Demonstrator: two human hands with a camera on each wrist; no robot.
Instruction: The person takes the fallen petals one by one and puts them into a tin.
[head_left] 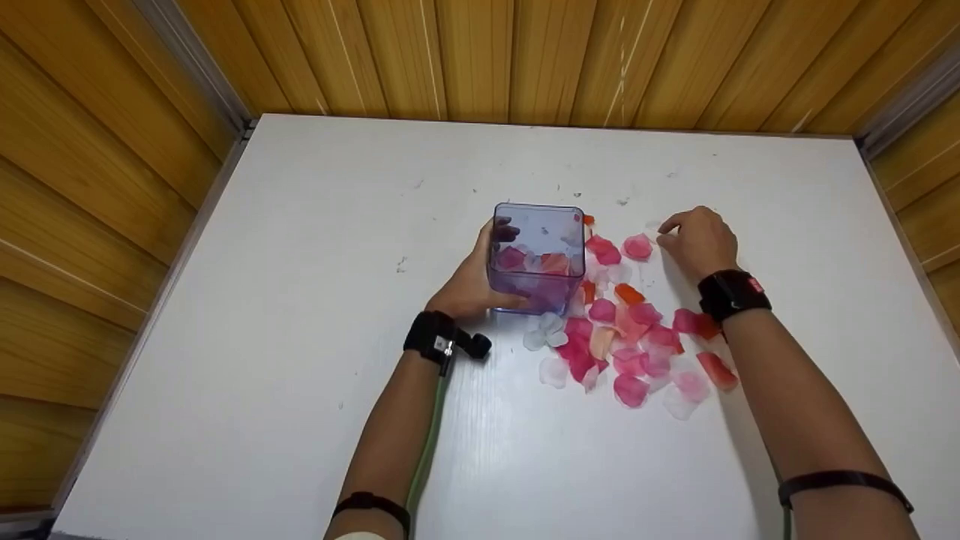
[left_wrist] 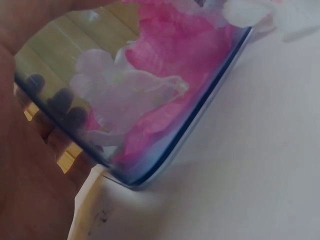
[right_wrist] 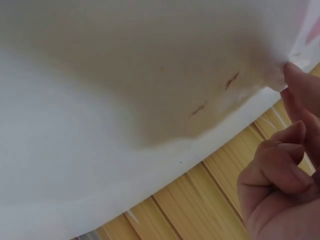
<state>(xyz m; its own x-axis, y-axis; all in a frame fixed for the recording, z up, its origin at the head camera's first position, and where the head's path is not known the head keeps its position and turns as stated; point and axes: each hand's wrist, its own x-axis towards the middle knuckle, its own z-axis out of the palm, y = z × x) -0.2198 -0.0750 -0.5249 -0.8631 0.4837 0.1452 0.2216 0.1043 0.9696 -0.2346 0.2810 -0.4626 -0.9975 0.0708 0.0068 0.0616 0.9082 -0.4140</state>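
My left hand (head_left: 472, 281) grips a clear bluish plastic box (head_left: 536, 294) by its left side, the thumb across the front. Its open top tilts toward me, and pink and pale petals (left_wrist: 170, 45) lie inside it. Right of the box, my right hand (head_left: 703, 238) pinches a whitish petal (right_wrist: 276, 80) between thumb and forefinger, with the other fingers curled in. A heap of loose fabric-like petals (head_left: 630, 364) in pink, orange, peach and white spreads between the two hands. One pink petal (head_left: 637, 247) lies just left of the right fingertips.
Everything rests on a white table (head_left: 300, 315) with small dark scuffs. Yellow wood-look panels (head_left: 480, 60) stand along its back and sides. A white flower-shaped petal (head_left: 546, 331) lies against the front of the box.
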